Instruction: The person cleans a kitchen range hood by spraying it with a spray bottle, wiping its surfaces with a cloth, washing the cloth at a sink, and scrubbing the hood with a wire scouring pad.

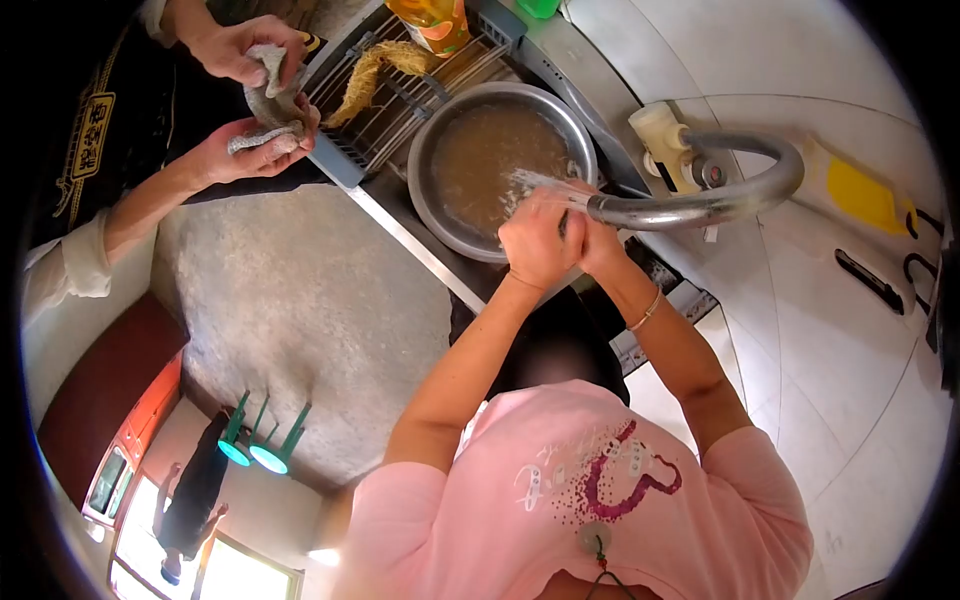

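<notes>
Pressed together, both hands meet under running tap water, above a basin.

Left hand (pixel 540 240) is curled, its fingers bunched against the right hand (pixel 602 238) beneath the mouth of a curved metal tap (pixel 700 208); whether anything is held between them I cannot tell. Water splashes at the hands, over the near right rim of the round metal basin (pixel 425 178), which contains cloudy brownish water (pixel 500 150). A thin bracelet (pixel 648 312) circles the right wrist. Just beyond the basin, a strip of yellow fibrous scrubber (pixel 368 75) lies on a wire rack (pixel 337 162), near an orange container (pixel 432 28). To the left, a co-worker's two hands grasp a grey cloth (pixel 270 105).
</notes>
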A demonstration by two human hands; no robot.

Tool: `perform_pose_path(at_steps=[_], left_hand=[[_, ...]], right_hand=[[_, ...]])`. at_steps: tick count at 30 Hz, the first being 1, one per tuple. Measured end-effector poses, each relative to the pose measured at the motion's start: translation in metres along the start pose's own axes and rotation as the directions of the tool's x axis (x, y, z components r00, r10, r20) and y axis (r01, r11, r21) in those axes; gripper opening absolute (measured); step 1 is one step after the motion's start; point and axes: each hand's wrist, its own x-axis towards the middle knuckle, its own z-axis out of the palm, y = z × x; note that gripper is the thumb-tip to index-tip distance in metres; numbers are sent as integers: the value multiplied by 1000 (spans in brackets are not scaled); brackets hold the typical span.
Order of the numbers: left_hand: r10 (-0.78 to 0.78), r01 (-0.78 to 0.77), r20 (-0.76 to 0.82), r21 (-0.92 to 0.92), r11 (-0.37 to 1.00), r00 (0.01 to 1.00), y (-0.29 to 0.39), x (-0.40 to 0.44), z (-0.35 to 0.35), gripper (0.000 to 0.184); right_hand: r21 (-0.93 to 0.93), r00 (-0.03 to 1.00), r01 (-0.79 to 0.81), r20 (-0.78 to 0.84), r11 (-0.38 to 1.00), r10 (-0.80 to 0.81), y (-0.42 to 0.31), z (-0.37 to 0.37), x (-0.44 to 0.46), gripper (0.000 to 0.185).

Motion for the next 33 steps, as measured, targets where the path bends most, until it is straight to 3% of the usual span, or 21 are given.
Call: perform_pose_path(at_steps=[1,6,7,8,9,10,12,13,14,16,17,19,22,24,26,28,29,30,31,32,33], left_hand=[[0,0,2,-2,1000,1000,-2,-1,1,12],[-428,434,174,1,901,887,-8,-3,2,24],[-427,433,174,1,901,888,-18,-4,4,24],[-499,526,242,-59,848,832,-34,-8,8,26],[-558,613,311,-112,782,769,-43,-10,8,30],[-554,608,309,-115,785,773,-45,-5,1,30],[-485,448,239,195,873,841,-49,4,-20,34],[-419,364,198,262,894,886,-53,8,-30,32],[-543,478,214,289,830,812,-54,9,-40,30],[-337,239,224,373,897,914,-57,9,-46,47],[-336,238,221,374,896,916,-57,9,-44,47],[-183,225,388,-67,972,903,-43,17,-35,69],[-61,130,394,-150,980,917,-54,26,-19,72],[24,7,357,-85,996,934,-71,30,-14,63],[-339,468,525,-132,874,781,-75,35,-16,55],[-363,486,460,-181,855,810,-65,38,-21,48],[-347,468,458,-180,865,818,-62,38,-24,47],[-330,448,462,-172,877,824,-60,39,-28,46],[-329,448,465,-170,878,822,-54,43,-32,46],[-237,343,474,-150,927,848,-47,48,-35,45],[-144,238,498,-129,963,855,-42,47,-36,45]], right_hand=[[-54,998,14,-65,998,-17,4,-2,2,19],[-264,946,-94,-325,960,3,18,-17,11,16],[-651,947,49,-211,757,-243,36,-39,18,17],[-903,910,175,-3,393,-414,45,-51,21,18],[-943,863,309,223,124,-453,17,-20,16,21],[-942,860,314,228,120,-456,0,-7,20,21],[-953,938,68,-40,295,-344,-19,4,26,23],[-943,919,81,-55,322,-391,-25,-3,28,28],[-987,881,92,20,131,-472,-19,-29,39,33],[-865,952,64,-97,499,-289,-28,-22,42,34],[-864,953,67,-93,499,-289,-27,-16,41,34],[-603,988,-107,-152,790,18,-33,17,35,32],[-437,991,-107,-122,893,59,-51,45,25,29],[-534,997,-52,-76,844,14,-65,31,16,35],[-663,997,-5,-64,748,-49,-66,0,10,41],[-626,996,-70,-93,777,15,-65,-28,5,55],[-889,994,97,65,448,-87,-65,-37,3,63],[-968,962,250,244,35,-121,-60,-42,1,71],[-953,963,267,261,146,-61,-48,-43,3,84],[-953,963,267,261,145,-61,-36,-43,10,84],[-936,981,196,192,292,-44,-21,-39,13,83]])
